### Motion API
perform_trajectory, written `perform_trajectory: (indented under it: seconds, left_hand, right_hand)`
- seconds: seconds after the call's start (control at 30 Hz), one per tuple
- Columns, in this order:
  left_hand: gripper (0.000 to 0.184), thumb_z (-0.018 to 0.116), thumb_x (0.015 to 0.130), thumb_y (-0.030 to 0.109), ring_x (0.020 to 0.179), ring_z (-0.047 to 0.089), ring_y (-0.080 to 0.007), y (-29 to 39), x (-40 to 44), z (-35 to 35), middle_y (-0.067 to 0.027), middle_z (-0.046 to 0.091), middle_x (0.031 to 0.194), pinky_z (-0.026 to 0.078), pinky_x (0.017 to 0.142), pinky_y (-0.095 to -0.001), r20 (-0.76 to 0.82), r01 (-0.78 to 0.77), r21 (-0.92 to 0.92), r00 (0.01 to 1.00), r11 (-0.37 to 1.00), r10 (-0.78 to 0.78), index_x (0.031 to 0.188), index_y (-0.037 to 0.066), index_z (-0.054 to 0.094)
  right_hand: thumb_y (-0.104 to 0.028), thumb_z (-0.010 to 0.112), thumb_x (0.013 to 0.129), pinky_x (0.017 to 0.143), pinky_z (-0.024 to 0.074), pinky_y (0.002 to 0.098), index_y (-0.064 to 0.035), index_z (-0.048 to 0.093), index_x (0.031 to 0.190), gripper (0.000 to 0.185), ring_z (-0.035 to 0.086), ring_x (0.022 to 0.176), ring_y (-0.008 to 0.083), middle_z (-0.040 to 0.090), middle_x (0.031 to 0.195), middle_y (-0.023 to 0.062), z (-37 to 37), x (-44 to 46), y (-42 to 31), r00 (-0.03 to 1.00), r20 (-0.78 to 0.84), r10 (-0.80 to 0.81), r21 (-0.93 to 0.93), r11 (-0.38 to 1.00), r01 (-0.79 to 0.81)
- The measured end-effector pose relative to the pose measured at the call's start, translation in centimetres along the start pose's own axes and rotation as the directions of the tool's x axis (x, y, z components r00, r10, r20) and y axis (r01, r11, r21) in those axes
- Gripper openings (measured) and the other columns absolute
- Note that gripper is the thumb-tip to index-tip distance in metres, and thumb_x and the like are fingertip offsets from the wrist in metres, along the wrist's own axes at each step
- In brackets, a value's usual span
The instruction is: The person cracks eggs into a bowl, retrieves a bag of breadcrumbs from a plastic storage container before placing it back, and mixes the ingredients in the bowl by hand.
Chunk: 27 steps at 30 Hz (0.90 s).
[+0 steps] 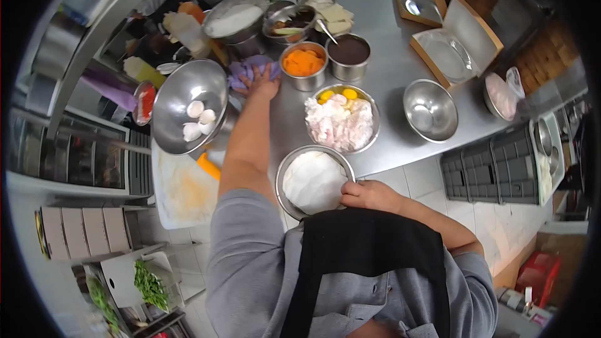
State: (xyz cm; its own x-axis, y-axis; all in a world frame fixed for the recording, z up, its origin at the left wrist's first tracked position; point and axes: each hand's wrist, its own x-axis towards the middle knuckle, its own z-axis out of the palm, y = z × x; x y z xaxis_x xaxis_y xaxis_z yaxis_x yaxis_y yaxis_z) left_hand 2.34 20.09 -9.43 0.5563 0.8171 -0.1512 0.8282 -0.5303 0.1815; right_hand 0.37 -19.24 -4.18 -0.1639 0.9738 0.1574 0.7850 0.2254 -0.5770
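My left hand (pixel 260 84) reaches across the steel table and rests on a crumpled purple cloth (pixel 250 67), fingers spread over it. My right hand (pixel 374 196) is closed on the rim of a metal bowl of white powder (pixel 313 181), which is close to my apron at the table's front edge. Just beyond it stands a metal bowl (pixel 377 126) of pale, raw-looking meat pieces with white powder and egg yolks (pixel 338 94). Near my left hand is a metal container of orange slices (pixel 303 62). Left of that arm, a large steel bowl (pixel 169 97) holds several eggshells (pixel 199 119).
A pot of dark sauce (pixel 349 50) with a spoon stands behind. To the right are a steel bowl (pixel 431 111), open cardboard boxes (pixel 451 56) and a grey crate (pixel 488 166). A stained white cutting board (pixel 181 191) and an orange-handled tool (pixel 208 166) lie left.
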Motion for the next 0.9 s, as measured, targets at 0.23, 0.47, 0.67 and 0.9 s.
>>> perform_trajectory:
  seconds: [0.23,0.47,0.67,0.9]
  left_hand:
    - [0.059,0.045,0.088,0.046,0.138,0.001,-0.0439,-1.8,-3.9,1.7,-0.0012,0.008,0.154,-0.002,0.102,-0.0687,0.053,-0.229,0.019,0.972,0.973,0.228,0.142,0.039,0.022]
    - [0.056,0.052,0.088,0.031,0.133,0.023,-0.0353,-3.1,-13.0,-1.0,-0.0069,0.026,0.147,0.016,0.107,-0.055,0.081,-0.36,0.03,0.931,0.932,0.357,0.14,0.028,0.033]
    - [0.04,0.048,0.092,0.011,0.1,0.06,-0.022,-2.0,-15.3,-0.6,-0.0115,0.056,0.117,0.05,0.083,-0.0325,0.437,0.246,-0.884,0.737,0.398,0.515,0.131,0.003,0.041]
    - [0.035,0.044,0.094,0.01,0.094,0.062,-0.0207,1.5,-14.7,-2.0,-0.0104,0.058,0.113,0.054,0.08,-0.0333,0.503,0.494,-0.844,0.592,0.209,0.63,0.128,0.004,0.041]
  right_hand:
    - [-0.019,0.054,0.078,0.063,0.049,0.0389,-0.0077,0.05,0.086,0.015,0.057,0.073,0.0293,0.046,0.088,0.0102,-0.5,-0.7,0.1,1.0,-0.015,-0.021,-0.002,1.0,0.021]
    - [-0.014,0.058,0.078,0.065,0.0481,0.0407,-0.0069,0.049,0.087,0.015,0.057,0.076,0.0305,0.047,0.088,0.0107,-1.2,-0.3,0.4,0.996,0.004,-0.085,0.03,0.996,0.085]
    - [-0.015,0.058,0.08,0.063,0.0473,0.0422,-0.0063,0.047,0.085,0.014,0.057,0.075,0.0314,0.046,0.088,0.0118,-1.1,-0.3,0.9,0.991,-0.015,-0.129,0.053,0.99,0.13]
    - [-0.013,0.058,0.081,0.061,0.0471,0.0428,-0.006,0.046,0.084,0.014,0.057,0.075,0.032,0.046,0.087,0.0123,-1.3,-0.4,1.1,0.989,-0.014,-0.15,0.071,0.986,0.151]
